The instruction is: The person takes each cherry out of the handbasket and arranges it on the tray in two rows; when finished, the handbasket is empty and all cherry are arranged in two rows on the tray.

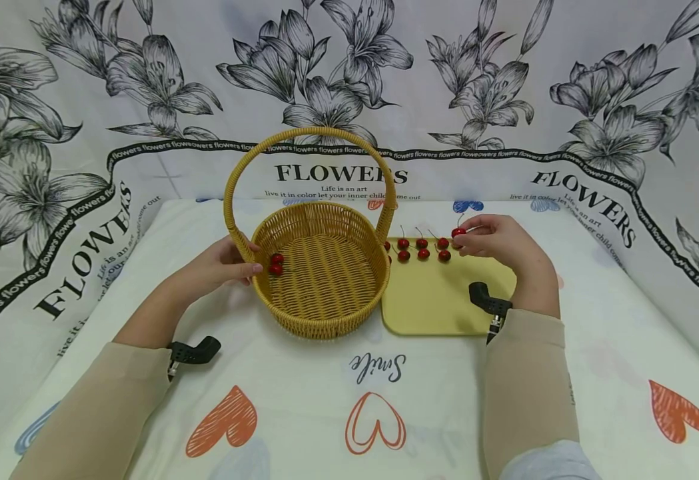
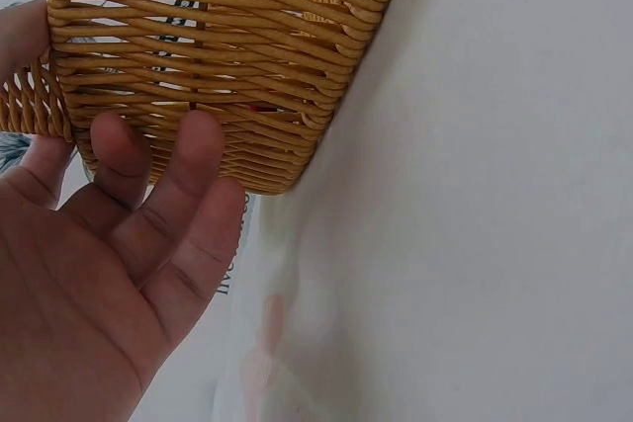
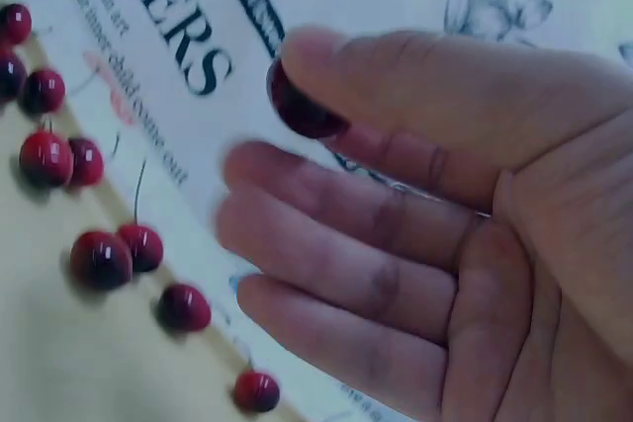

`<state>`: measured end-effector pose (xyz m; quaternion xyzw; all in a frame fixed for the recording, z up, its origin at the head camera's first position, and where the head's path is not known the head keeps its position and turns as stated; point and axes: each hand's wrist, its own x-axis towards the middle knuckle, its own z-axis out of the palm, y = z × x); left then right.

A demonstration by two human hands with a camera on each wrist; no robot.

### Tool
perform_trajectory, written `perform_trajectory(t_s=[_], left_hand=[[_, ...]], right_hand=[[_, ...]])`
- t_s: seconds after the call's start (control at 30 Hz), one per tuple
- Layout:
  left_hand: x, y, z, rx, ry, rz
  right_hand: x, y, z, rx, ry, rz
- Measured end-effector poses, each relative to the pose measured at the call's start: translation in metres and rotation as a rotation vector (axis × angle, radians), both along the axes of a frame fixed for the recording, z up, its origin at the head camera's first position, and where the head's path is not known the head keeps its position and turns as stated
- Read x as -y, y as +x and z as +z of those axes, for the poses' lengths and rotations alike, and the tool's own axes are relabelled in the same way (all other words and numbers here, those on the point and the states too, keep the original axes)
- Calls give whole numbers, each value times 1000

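Observation:
A woven yellow-brown basket (image 1: 322,280) with a tall arched handle (image 1: 319,132) stands on the table, holding two red cherries (image 1: 276,269) at its left inside wall. My left hand (image 1: 220,267) grips the basket's left side at the foot of the handle, thumb at the rim; in the left wrist view the other fingers (image 2: 183,180) lie against or close to the outer weave. Between thumb and forefinger, my right hand (image 1: 502,243) pinches a cherry (image 3: 302,106) by its body, stem up, over the tray's far edge. Several more cherries (image 1: 424,254) lie in two rows there.
The pale yellow tray (image 1: 439,303) sits right of the basket, its left edge partly behind it. A white cloth (image 1: 301,400) with printed hearts covers the table. Flower-printed fabric (image 1: 481,100) hangs behind. Each wrist wears a black camera mount (image 1: 196,351).

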<state>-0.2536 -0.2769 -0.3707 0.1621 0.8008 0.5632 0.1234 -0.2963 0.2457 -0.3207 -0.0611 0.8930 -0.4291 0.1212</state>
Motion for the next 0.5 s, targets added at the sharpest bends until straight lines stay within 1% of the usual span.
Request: perform_trajectory(t_s=[0.07, 0.17, 0.3, 0.5], left_hand=[[0, 0, 0, 2, -1, 1], [0, 0, 0, 2, -4, 3], [1, -1, 0, 2, -7, 4], [1, -2, -1, 6, 5, -1]], right_hand=[[-8, -3, -8, -6, 57, -36], [-17, -5, -19, -8, 138, -59], [-22, -10, -32, 15, 182, -54], [-17, -14, -45, 48, 229, -54]])
